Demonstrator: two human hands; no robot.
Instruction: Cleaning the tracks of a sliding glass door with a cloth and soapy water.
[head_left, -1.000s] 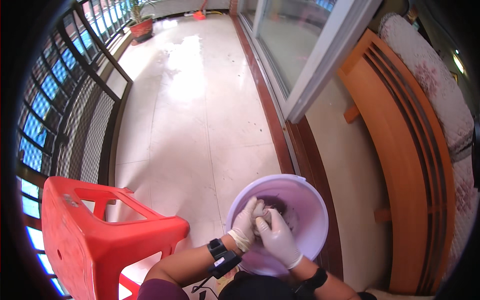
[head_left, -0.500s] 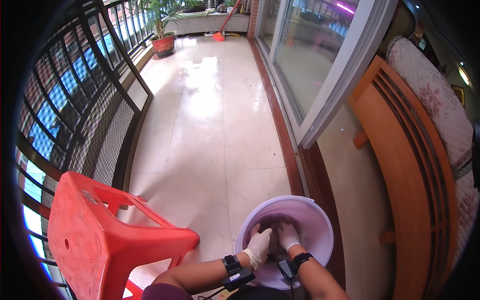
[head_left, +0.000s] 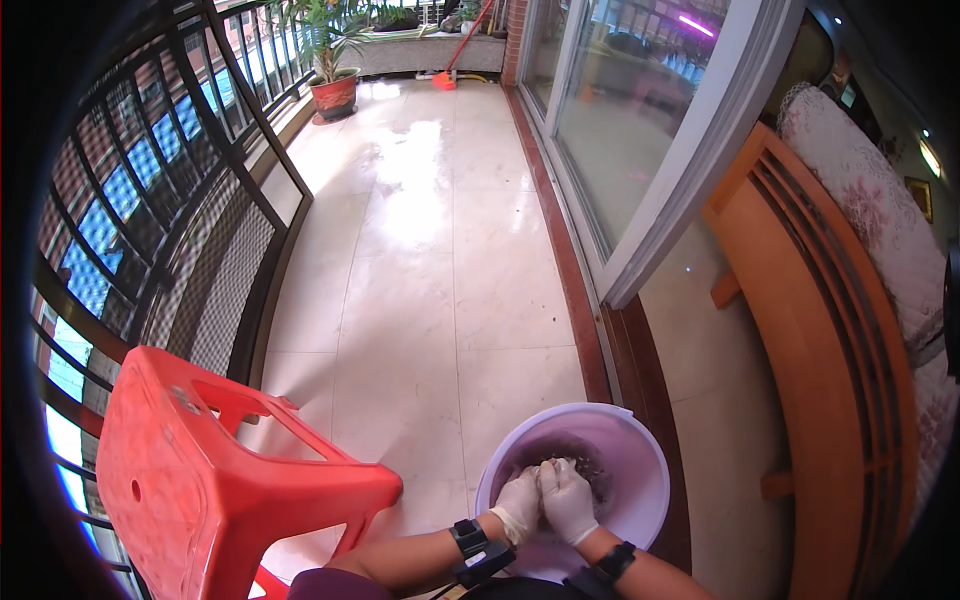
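Note:
A pale lavender bucket point(head_left: 651, 470) stands on the floor close in front of me, with dark, murky water point(head_left: 600, 478) inside. Both hands wear whitish gloves and are down within its rim. My left hand point(head_left: 518, 502) is closed, its fingers pressed against those of the other hand. Beside it, my right hand point(head_left: 567, 500) is also closed, knuckles up. The two meet over the water; whatever they grip is hidden behind the gloves. Dark straps with small boxes sit on both wrists.
A red plastic stool point(head_left: 180, 480) stands at the left. Dark railings and a mesh screen point(head_left: 235, 270) line that side. A sliding glass door point(head_left: 625, 130) and a wooden bench point(head_left: 800, 330) are at the right. Farther off are a potted plant point(head_left: 334, 97) and a red broom point(head_left: 445, 80).
My hands have come together and closed; before, they were apart with fingers reaching into the bucket. The water beside my right hand now looks rippled.

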